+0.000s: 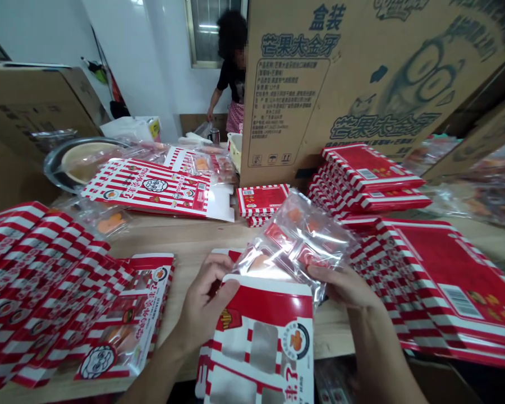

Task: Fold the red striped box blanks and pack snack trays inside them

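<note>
My left hand [208, 300] grips the upper left edge of a red-and-white striped window box [273, 314], thumb on its front face. The box's cut-out windows face up toward me. In my right hand [340, 283] is a clear plastic packet [294, 235] with wrapped red and orange pieces in it, pinched at its lower right side. The packet's lower edge lies at the top end of the box; whether any of it is inside I cannot tell. Left of the box, a filled window box [141, 314] leans against a row of striped boxes [46, 280].
Stacks of red boxes [454, 269] stand on the right, with a smaller stack [263, 199] in the middle. Flat striped cartons [151, 185] lie behind, near a metal basin [54, 168]. A tall cardboard carton [286, 112] blocks the back. A person [233, 73] stands beyond.
</note>
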Tool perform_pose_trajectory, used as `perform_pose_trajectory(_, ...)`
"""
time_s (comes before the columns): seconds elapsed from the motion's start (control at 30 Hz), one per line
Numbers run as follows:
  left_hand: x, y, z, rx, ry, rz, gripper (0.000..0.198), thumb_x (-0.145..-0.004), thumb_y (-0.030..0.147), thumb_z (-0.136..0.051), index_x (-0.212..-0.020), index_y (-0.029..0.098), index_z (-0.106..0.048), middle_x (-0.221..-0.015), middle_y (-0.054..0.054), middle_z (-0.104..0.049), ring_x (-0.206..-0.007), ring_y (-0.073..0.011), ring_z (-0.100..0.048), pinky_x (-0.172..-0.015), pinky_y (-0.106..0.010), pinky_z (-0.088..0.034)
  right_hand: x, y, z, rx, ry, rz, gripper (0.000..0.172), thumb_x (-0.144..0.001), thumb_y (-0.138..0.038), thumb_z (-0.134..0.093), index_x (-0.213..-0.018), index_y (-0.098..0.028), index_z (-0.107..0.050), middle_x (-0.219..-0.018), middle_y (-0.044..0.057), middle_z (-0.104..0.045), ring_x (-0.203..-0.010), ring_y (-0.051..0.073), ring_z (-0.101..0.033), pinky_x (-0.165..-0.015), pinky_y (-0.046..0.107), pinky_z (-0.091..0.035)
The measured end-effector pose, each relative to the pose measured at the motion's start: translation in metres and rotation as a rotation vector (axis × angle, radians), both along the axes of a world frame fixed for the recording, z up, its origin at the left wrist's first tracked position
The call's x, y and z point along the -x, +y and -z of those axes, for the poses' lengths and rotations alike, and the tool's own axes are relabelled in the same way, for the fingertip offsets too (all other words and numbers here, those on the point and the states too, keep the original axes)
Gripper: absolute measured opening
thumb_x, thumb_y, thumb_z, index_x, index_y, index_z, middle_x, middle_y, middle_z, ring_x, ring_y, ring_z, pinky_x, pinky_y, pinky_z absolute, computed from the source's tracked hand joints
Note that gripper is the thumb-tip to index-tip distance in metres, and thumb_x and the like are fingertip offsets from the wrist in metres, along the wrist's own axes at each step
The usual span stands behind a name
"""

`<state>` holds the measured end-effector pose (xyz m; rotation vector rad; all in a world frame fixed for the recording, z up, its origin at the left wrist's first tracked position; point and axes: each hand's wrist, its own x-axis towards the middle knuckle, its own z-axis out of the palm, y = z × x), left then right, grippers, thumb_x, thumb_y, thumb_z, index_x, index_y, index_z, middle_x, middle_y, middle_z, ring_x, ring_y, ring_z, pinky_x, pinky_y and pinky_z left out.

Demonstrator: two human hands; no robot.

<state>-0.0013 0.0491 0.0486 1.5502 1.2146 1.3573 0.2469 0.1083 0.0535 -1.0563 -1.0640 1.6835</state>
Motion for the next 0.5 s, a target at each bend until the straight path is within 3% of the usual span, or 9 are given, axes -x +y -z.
perform_pose_trajectory(0.13,0.011,0.002,0.002,0.151,-0.045,0.326,0.025,-0.084,0.031,-0.050,-0.063,0.018,-0.044,-0.067,0.002,-0.046,-0.063,-0.0102,-0.045,-0.060,-0.021,-0.038,-0.008,0.001,-0.002,-0.026,-0.151,-0.167,0.029,-0.053,-0.027,-0.078,-0.078,-0.017,-0.068,-0.073,0.003,-0.071,-0.066,0.020,-0.066,-0.066,0.034,-0.054)
perform_pose_trajectory(0.2,0.018,0.007,0.001,0.217,-0.011,0.457,0.030,-0.083,0.035,-0.050,-0.060,0.017,-0.041,-0.063,0.003,-0.041,-0.059,-0.0091,-0.040,-0.057,-0.021,-0.036,-0.003,0.002,-0.006,-0.054,-0.170,-0.188,0.038,-0.052,-0.028,-0.078,-0.087,-0.017,-0.067,-0.080,0.004,-0.072,-0.069,0.020,-0.067,-0.066,0.033,-0.054)
perform_pose_trajectory(0.23,0.021,0.009,0.000,0.231,0.017,0.499,0.031,-0.083,0.036,-0.050,-0.060,0.017,-0.041,-0.063,0.004,-0.041,-0.059,-0.0092,-0.040,-0.058,-0.021,-0.035,0.001,0.003,-0.009,-0.089,-0.133,-0.130,0.044,-0.052,-0.032,-0.078,-0.093,-0.019,-0.066,-0.084,0.004,-0.071,-0.071,0.021,-0.067,-0.066,0.033,-0.054)
perform_pose_trajectory(0.3,0.025,0.010,-0.001,0.241,0.062,0.549,0.029,-0.083,0.037,-0.049,-0.063,0.017,-0.043,-0.067,0.003,-0.043,-0.063,-0.0101,-0.042,-0.062,-0.022,-0.037,0.013,0.006,-0.017,-0.211,-0.020,0.135,0.055,-0.056,-0.038,-0.075,-0.107,-0.026,-0.060,-0.095,0.002,-0.069,-0.076,0.020,-0.067,-0.067,0.033,-0.054)
perform_pose_trajectory(0.37,0.024,0.006,-0.001,0.224,0.071,0.542,0.025,-0.085,0.035,-0.047,-0.067,0.018,-0.046,-0.073,0.001,-0.047,-0.069,-0.0115,-0.047,-0.067,-0.024,-0.040,0.023,0.010,-0.027,-0.344,0.014,0.413,0.055,-0.061,-0.038,-0.072,-0.113,-0.032,-0.055,-0.100,-0.002,-0.067,-0.079,0.017,-0.066,-0.067,0.029,-0.054)
perform_pose_trajectory(0.4,0.023,0.002,-0.001,0.197,0.065,0.497,0.023,-0.086,0.033,-0.047,-0.069,0.018,-0.046,-0.080,-0.001,-0.050,-0.075,-0.0125,-0.050,-0.071,-0.025,-0.041,0.026,0.011,-0.030,-0.381,-0.020,0.461,0.051,-0.063,-0.036,-0.071,-0.111,-0.033,-0.056,-0.100,-0.002,-0.067,-0.079,0.015,-0.065,-0.067,0.027,-0.053)
perform_pose_trajectory(0.43,0.021,-0.002,0.000,0.154,0.056,0.426,0.022,-0.086,0.032,-0.046,-0.069,0.018,-0.047,-0.091,-0.003,-0.051,-0.084,-0.0139,-0.051,-0.077,-0.027,-0.041,0.028,0.011,-0.033,-0.400,-0.078,0.436,0.046,-0.064,-0.034,-0.071,-0.108,-0.031,-0.059,-0.098,-0.002,-0.067,-0.078,0.015,-0.065,-0.066,0.026,-0.053)
perform_pose_trajectory(0.5,0.017,-0.011,0.002,0.043,0.049,0.248,0.022,-0.087,0.029,-0.046,-0.068,0.018,-0.046,-0.118,-0.006,-0.044,-0.103,-0.0176,-0.049,-0.089,-0.032,-0.039,0.028,0.008,-0.033,-0.412,-0.221,0.201,0.032,-0.067,-0.033,-0.070,-0.098,-0.026,-0.066,-0.092,0.001,-0.069,-0.076,0.015,-0.064,-0.067,0.026,-0.052)
